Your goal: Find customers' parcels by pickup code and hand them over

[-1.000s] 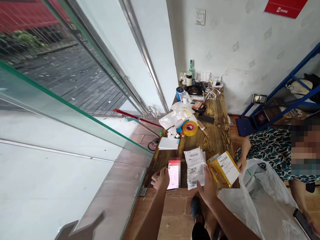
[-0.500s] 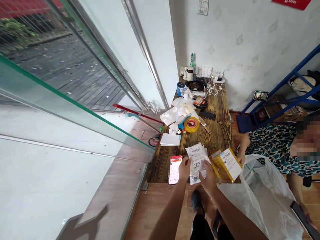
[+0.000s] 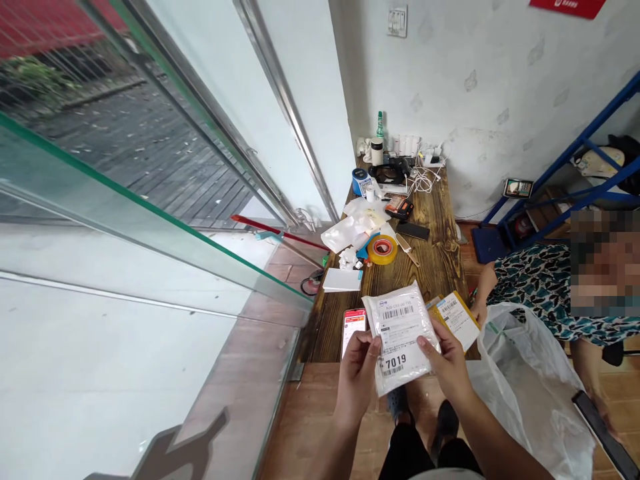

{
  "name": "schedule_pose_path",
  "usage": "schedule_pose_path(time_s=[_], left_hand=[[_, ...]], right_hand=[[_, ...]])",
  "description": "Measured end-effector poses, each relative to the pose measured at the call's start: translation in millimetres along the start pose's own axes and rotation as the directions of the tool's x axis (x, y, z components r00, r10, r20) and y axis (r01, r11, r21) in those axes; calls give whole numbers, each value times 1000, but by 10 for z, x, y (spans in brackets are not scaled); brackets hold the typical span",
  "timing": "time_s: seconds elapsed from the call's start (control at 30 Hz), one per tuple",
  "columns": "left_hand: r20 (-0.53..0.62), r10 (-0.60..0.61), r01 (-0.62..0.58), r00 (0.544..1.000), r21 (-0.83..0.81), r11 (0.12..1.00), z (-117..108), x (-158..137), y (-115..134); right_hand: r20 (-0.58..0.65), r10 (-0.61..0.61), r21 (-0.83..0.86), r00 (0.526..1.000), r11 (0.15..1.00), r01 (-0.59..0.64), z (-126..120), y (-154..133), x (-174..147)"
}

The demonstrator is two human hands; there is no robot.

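1. While I look down from the head camera, a long dark-stained wooden table (image 3: 440, 260) runs away from me toward the white wall, and clutter covers its far half.
2. On that table sit a yellow roll of packing tape with a red core (image 3: 382, 249), a flat white pad (image 3: 343, 279), a black phone lying face down (image 3: 413, 231), crumpled white plastic bags (image 3: 350, 230) and a tangle of white charger cables (image 3: 425, 177) at the wall end.
3. Near my edge of the table a phone with a red-and-white lit screen (image 3: 353, 326) lies flat, just left of the parcel I hold.
4. A yellow padded mailer with a white label (image 3: 454, 319) lies just beside it on the right, partly hidden behind my parcel.
5. Another person in a patterned blue-green top (image 3: 540, 293) sits at the right, one hand (image 3: 481, 312) near the yellow mailer, with a large white plastic sack (image 3: 530, 387) below.
6. A glass panel with a green edge (image 3: 150, 220) slants across the left.
7. My left hand (image 3: 356, 377) pinches the lower left edge of a white plastic mailer bag marked 7019 (image 3: 400, 333), thumb on the front.
8. My right hand (image 3: 449, 363) clamps its right edge the same way.
9. That bag is lifted off the table, label toward me, stretched between both grips above the table's near edge.
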State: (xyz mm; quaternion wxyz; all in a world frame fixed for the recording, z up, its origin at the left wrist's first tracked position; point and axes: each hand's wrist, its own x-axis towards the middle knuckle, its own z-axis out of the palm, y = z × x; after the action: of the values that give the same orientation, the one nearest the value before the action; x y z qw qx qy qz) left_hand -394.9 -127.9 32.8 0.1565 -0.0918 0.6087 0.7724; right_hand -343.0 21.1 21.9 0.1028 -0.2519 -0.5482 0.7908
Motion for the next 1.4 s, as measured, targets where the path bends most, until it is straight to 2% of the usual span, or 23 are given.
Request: schedule_pose_path(time_s=[0.2,0.53,0.67,0.7,0.77,0.8,0.87,0.97,1.07,1.23,1.4], left_hand=[[21,20,-19,1000,-45,999,168,-71,110],[41,10,-9,999,-31,999,204,-175,106],[142,31,-40,989,61,997,161,-173,37],[173,36,-55,984,107,993,141,-134,-22],[156,19,-64,988,290,955,94,11,-205],[108,3,-46,994,397,917,69,112,-326],[-46,-61,76,997,615,785,24,336,-606],[-180,-136,225,974,727,649,-12,616,-1028],[-239,-137,274,961,783,559,-4,756,-1339],[-211,-130,248,969,813,527,10,864,-1579],[-181,-129,222,975,797,561,-17,996,-1641]], right_hand=[[-49,-31,31,998,999,33,-28,-203,-148],[-81,-21,55,996,998,25,-72,-243,-251],[-16,67,99,998,993,-65,-213,-220,-194],[-9,101,117,995,988,-100,-283,-225,-163],[-89,137,179,987,976,-120,-454,-254,-99],[-163,137,214,977,972,-100,-547,-277,-71],[-305,111,245,946,969,-35,-730,-322,-40],[-389,61,186,919,983,13,-954,-331,-72],[-393,74,154,917,988,-14,-1088,-245,-164],[-346,157,163,925,981,-105,-1095,-93,-278],[-313,175,176,934,977,-124,-995,-103,-263]])
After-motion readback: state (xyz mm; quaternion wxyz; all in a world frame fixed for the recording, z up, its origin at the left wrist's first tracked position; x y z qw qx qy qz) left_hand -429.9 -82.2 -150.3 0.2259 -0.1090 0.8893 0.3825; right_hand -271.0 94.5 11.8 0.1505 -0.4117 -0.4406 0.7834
